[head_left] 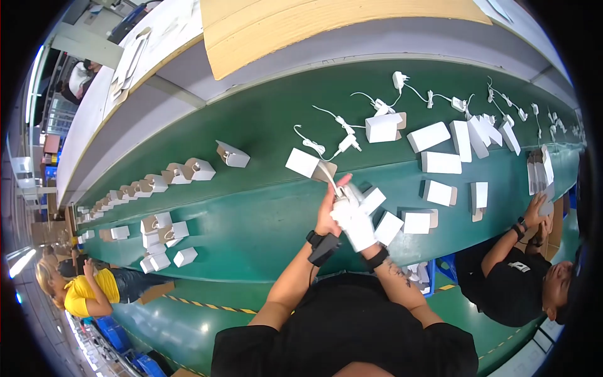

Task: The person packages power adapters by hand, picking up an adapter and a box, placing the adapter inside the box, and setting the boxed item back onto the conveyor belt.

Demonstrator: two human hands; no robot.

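Observation:
My left hand (326, 212), bare, and my right hand (355, 223), in a white glove, meet over the near part of the green belt. Between them is a white charger cable (331, 178), its lower end hidden by the fingers. My left thumb and fingers curve around it, with a fingertip stretched forward. The gloved fingers press against it from the right. Just beyond my hands lies an open white box (303, 162) with a brown inner flap. A white box (372, 200) lies close beside the glove, and another white box (389, 227) is to its right.
White chargers with cables (347, 143) lie along the far belt (264, 125). Several white boxes (441, 162) are scattered to the right. A row of open boxes (178, 173) runs left. One co-worker (521, 264) is at right, another (94, 292) at left.

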